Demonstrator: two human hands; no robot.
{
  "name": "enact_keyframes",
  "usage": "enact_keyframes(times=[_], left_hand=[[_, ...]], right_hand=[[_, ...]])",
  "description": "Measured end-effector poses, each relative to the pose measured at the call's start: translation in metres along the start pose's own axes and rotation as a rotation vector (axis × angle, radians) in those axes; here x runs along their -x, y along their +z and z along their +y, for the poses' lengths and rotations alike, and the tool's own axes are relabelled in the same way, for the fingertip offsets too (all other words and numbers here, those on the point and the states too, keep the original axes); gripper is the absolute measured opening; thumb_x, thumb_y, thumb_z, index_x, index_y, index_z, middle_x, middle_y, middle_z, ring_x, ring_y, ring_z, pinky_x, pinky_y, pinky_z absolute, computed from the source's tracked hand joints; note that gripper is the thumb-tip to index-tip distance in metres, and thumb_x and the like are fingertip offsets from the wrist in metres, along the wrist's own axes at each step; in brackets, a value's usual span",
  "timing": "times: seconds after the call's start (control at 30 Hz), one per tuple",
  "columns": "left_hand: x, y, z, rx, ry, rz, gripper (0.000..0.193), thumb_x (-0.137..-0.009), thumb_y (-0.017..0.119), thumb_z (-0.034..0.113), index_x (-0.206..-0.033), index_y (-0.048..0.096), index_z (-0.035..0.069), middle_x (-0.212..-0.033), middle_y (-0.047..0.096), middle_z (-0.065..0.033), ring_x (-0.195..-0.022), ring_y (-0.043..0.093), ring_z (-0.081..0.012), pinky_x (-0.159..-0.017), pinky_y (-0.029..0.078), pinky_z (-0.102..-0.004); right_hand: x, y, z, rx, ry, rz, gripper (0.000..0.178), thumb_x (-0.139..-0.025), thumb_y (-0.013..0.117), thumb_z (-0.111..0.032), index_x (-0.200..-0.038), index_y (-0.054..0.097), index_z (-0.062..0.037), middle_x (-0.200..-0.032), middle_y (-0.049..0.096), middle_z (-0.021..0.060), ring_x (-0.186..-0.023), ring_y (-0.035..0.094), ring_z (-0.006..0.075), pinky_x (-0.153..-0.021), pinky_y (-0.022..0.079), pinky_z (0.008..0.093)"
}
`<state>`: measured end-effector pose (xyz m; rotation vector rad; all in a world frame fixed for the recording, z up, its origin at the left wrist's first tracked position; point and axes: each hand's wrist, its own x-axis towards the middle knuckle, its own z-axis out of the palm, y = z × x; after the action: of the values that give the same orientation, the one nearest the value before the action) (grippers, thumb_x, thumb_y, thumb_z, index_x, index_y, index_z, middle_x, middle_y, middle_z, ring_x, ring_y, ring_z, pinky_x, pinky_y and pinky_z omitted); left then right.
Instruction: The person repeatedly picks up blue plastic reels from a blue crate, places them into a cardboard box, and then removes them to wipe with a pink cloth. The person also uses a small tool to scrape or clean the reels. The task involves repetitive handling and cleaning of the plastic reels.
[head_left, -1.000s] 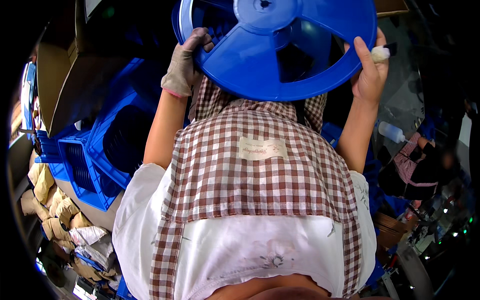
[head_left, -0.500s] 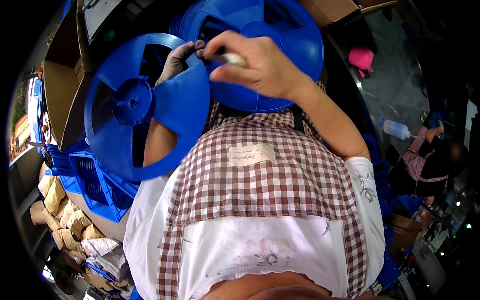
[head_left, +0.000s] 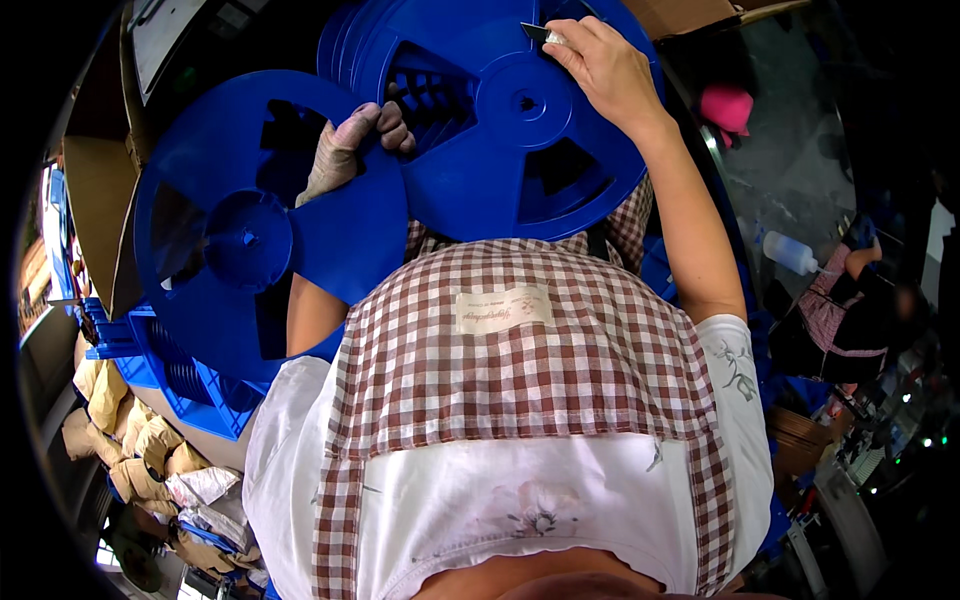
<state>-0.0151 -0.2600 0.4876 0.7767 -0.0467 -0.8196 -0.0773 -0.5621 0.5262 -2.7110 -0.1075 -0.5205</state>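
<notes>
A large blue plastic reel (head_left: 350, 235) with wedge-shaped openings hangs at my left side. My left hand (head_left: 345, 150), in a grey, dirty glove, reaches through one opening with its fingers curled over the reel's edge. Beside it, in front of me, stands a stack of similar blue reels (head_left: 475, 190). Over the top of that stack is my bare right hand (head_left: 610, 75), pinching a small knife (head_left: 536, 33) with a dark blade and a pale handle. Its blade points left, and whether it touches the reel I cannot tell.
An open cardboard box (head_left: 100, 190) stands at the left, above a blue crate (head_left: 185, 370) and several tan wrapped bundles (head_left: 140, 450). Another carton (head_left: 690, 15) is at the top right. A pink object (head_left: 725, 108) and a clear bottle (head_left: 790, 252) lie right, near a co-worker (head_left: 840, 310).
My right hand has moved up and right with the knife, away from my left hand to over the reel stack. The held reel has shifted slightly left.
</notes>
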Motion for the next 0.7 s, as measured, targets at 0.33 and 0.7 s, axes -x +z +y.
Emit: enact_keyframes(times=[0.33,0.7], left_hand=[[0.000,0.006,-0.002,-0.027,0.002,0.011,0.019,-0.089,0.062,0.024,-0.094,0.056,0.007,-0.073,0.043,0.0014,-0.066,0.048,-0.0098,-0.068,0.046,-0.0298],[-0.002,0.010,-0.008,-0.004,0.016,0.030,0.037,-0.086,0.065,0.023,-0.114,0.054,0.001,-0.070,0.045,0.0015,-0.064,0.048,-0.0099,-0.067,0.047,-0.0303]], right_hand=[[0.001,0.002,0.001,0.031,0.021,-0.025,0.029,-0.090,0.057,-0.035,-0.109,0.063,-0.0139,-0.084,0.061,0.0008,-0.074,0.062,0.0183,-0.063,0.050,0.0306],[-0.004,-0.018,0.001,-0.137,0.095,0.011,0.023,-0.095,0.049,-0.023,-0.104,0.058,-0.0040,-0.092,0.063,0.0130,-0.080,0.062,0.0258,-0.071,0.048,0.0356]])
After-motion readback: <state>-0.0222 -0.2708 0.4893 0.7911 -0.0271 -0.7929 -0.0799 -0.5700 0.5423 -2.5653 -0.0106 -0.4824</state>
